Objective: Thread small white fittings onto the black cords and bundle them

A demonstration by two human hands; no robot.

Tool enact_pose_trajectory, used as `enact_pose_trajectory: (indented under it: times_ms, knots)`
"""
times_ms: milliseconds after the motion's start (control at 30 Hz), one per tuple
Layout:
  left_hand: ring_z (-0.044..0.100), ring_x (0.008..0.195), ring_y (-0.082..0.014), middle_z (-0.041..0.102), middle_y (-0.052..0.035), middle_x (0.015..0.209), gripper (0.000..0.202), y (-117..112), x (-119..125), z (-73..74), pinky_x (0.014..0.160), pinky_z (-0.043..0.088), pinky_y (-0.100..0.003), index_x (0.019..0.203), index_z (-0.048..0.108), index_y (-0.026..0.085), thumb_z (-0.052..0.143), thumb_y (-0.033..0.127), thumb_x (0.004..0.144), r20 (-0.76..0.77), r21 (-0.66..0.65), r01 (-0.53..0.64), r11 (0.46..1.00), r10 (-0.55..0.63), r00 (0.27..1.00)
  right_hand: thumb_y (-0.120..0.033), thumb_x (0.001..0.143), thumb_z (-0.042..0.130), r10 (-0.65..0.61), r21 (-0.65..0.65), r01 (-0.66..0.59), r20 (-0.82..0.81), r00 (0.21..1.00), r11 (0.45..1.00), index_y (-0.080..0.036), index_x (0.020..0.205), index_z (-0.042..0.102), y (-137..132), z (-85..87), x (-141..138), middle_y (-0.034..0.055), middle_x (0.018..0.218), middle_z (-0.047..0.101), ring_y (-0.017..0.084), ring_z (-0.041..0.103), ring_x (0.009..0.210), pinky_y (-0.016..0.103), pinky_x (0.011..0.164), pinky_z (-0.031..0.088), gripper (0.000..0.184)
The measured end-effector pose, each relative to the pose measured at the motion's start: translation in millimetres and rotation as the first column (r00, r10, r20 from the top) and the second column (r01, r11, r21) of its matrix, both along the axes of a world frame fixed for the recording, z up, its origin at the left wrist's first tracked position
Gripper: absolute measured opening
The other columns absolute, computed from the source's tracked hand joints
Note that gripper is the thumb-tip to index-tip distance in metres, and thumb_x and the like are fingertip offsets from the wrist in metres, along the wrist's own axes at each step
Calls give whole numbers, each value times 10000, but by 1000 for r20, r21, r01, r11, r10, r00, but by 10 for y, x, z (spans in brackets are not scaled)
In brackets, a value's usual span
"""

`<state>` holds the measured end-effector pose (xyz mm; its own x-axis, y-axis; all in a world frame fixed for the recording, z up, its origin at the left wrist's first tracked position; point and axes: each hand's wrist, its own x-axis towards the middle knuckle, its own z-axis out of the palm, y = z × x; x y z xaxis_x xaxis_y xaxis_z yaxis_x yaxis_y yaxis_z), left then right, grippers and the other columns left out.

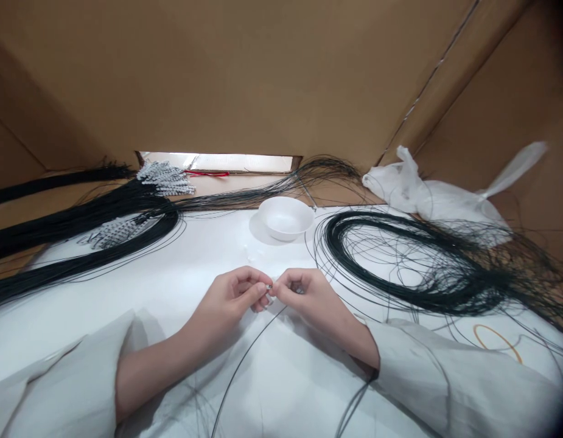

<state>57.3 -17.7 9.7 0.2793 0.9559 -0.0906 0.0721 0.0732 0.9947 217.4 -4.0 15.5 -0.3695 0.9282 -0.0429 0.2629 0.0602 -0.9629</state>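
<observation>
My left hand [238, 298] and my right hand [304, 297] meet fingertip to fingertip over the white table [181, 274], both pinched shut. Between the fingertips sits a tiny pale piece [269, 296] that I cannot make out. A thin black cord [244, 356] runs from the pinch down toward me in a curve. A white bowl [285, 217] stands just beyond my hands. Both forearms wear pale sleeves.
A loose coil of black cords [400, 261] lies at the right. Straight bundles of black cords [80, 225] with white tags [165, 177] lie at the left. A white plastic bag [427, 194] rests back right. Cardboard walls [263, 73] enclose the table.
</observation>
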Motion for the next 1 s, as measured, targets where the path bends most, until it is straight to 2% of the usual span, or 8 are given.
enact_pose_trajectory:
  times_ms: [367, 1000]
  knots:
    - [527, 637, -119, 571, -1, 652, 109, -7, 1, 21, 649, 417, -249, 816, 580, 143, 510, 226, 808, -10, -9, -4, 1000, 4, 1000, -158, 701, 503, -2, -32, 1, -28, 1000, 999, -145, 584, 577, -11, 16, -7, -2, 599, 576, 91, 480, 570, 206, 546, 369, 139]
    - [528, 667, -132, 552, -4, 707, 98, -62, 35, 67, 647, 421, -259, 793, 534, 163, 476, 239, 815, -85, 39, -20, 999, 23, 996, -167, 673, 514, -52, -56, 52, -3, 999, 997, -151, 555, 529, -38, 32, -30, -21, 562, 499, 83, 425, 544, 204, 517, 338, 120]
